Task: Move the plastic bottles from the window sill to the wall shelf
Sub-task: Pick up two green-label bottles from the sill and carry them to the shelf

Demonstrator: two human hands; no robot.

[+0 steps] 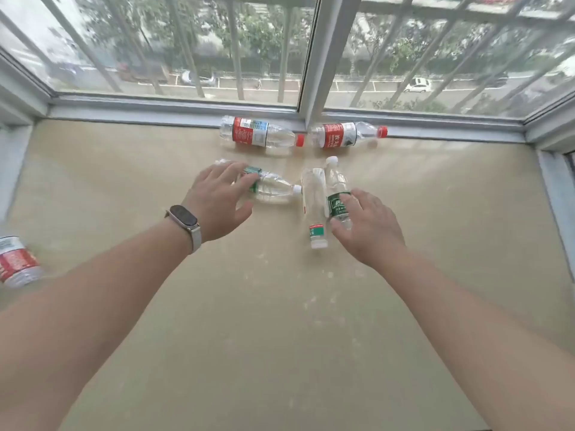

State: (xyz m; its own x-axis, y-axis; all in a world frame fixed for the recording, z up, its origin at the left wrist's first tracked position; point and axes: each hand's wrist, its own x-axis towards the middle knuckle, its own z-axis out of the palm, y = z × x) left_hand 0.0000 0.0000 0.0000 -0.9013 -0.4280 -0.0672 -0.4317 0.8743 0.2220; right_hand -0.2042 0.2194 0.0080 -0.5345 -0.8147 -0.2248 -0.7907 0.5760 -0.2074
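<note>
Several clear plastic bottles lie on the beige window sill [124,169]. Two red-label bottles [258,135] [345,135] rest along the window frame. A green-label bottle [273,188] lies on its side; my left hand [217,197], fingers spread, hovers over its base end, and contact is unclear. My right hand [367,225], also open, reaches the lower part of another green-label bottle [337,194] with a white cap. A third small bottle [314,209] lies beside it, cap toward me. The wall shelf is out of sight.
Another red-label bottle [17,262] lies at the sill's left edge. The window frame [308,113] and outer bars close the far side. Side walls bound the sill on the left and right. I wear a watch [183,220] on the left wrist.
</note>
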